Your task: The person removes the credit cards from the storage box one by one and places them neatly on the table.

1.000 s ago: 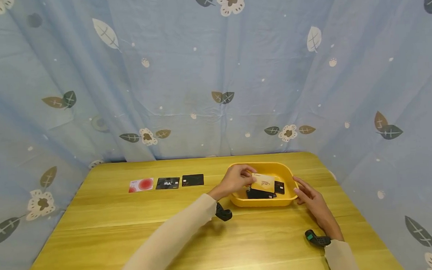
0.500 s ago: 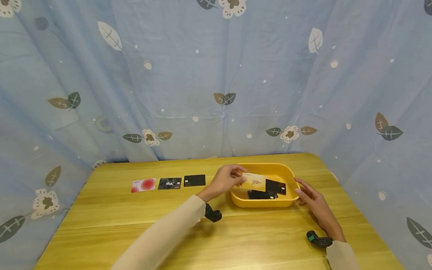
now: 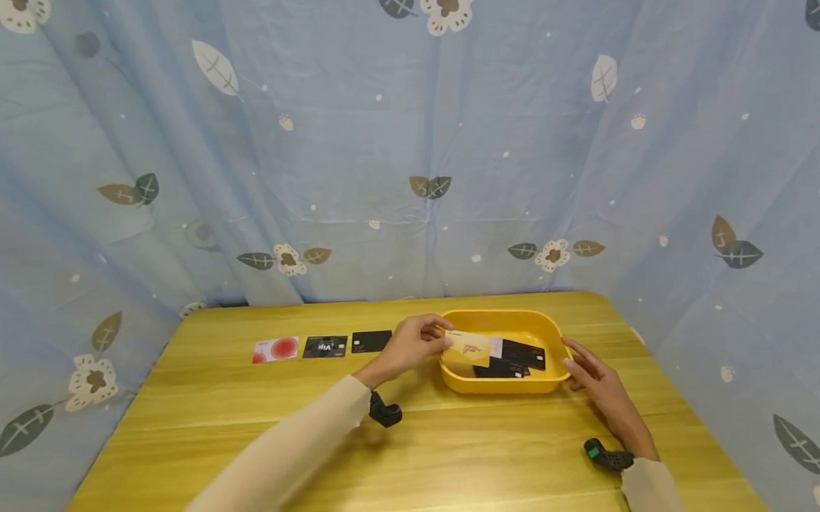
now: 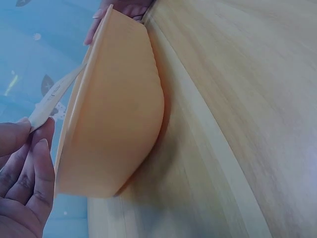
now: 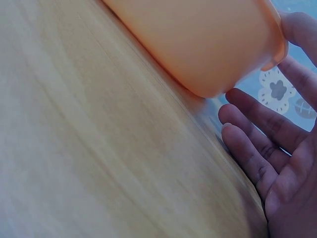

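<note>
My left hand point(image 3: 409, 344) pinches a cream and yellow card point(image 3: 469, 349) between thumb and fingers over the left side of a yellow plastic basin point(image 3: 502, 386). In the left wrist view the card point(image 4: 57, 94) is seen nearly edge-on, tilted across the basin's rim. Black cards point(image 3: 523, 354) lie overlapping in the basin, with part of a pale pink card point(image 3: 496, 348) beside the held one. My right hand point(image 3: 601, 385) touches the basin's right rim. In the right wrist view its lower fingers point(image 5: 252, 148) are loosely extended beside the basin wall.
Left of the basin, a pink and white card point(image 3: 276, 350), a black "Vip" card point(image 3: 325, 347) and another black card point(image 3: 370, 341) lie in a row on the wooden table point(image 3: 421, 464). A blue patterned curtain point(image 3: 348, 135) hangs behind the table.
My left hand has drawn the cream and yellow card leftward toward the basin's left rim. More of the black cards and a pale pink card now show. My right hand stays at the rim.
</note>
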The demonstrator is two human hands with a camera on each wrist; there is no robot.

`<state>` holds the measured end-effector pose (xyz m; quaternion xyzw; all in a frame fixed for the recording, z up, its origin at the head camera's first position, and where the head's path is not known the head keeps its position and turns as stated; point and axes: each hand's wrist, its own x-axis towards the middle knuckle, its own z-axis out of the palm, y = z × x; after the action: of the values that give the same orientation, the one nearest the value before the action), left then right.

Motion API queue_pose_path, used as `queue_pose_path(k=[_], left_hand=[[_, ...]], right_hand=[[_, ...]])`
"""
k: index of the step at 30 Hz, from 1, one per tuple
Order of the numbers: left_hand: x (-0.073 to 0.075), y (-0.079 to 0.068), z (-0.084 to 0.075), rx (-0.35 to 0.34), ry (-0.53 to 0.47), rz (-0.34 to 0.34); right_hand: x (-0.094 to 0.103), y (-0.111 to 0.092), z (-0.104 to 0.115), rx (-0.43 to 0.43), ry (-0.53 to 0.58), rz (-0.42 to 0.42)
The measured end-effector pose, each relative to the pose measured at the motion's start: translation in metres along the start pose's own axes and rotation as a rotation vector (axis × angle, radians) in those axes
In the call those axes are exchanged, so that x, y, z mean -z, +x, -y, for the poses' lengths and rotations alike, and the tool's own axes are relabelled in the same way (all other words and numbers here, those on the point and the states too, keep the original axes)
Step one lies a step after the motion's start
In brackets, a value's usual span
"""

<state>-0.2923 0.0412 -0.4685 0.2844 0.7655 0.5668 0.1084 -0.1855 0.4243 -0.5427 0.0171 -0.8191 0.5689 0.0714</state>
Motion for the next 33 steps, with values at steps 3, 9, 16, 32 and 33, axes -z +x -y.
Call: queue_pose_path(k=[3,9,16,32,33], left_hand=[[0.005,-0.004,0.002,0.004,-0.008,-0.006],[0.014,-0.014,0.008,0.004,-0.047,-0.004],[0.028,-0.022,0.015,0.034,-0.069,-0.008],[0.067,-0.053,0.030,0.025,-0.047,-0.057],[0.069,-0.055,0.032,0.025,-0.039,-0.063]], right_hand=[[-0.001,-0.002,0.008,0.000,0.005,0.008],[-0.004,-0.011,0.032,0.006,0.007,0.014],[-0.002,-0.009,0.029,0.006,0.000,0.011],[-0.004,-0.008,0.023,0.000,-0.010,-0.002],[-0.004,-0.006,0.018,0.001,-0.008,-0.001]])
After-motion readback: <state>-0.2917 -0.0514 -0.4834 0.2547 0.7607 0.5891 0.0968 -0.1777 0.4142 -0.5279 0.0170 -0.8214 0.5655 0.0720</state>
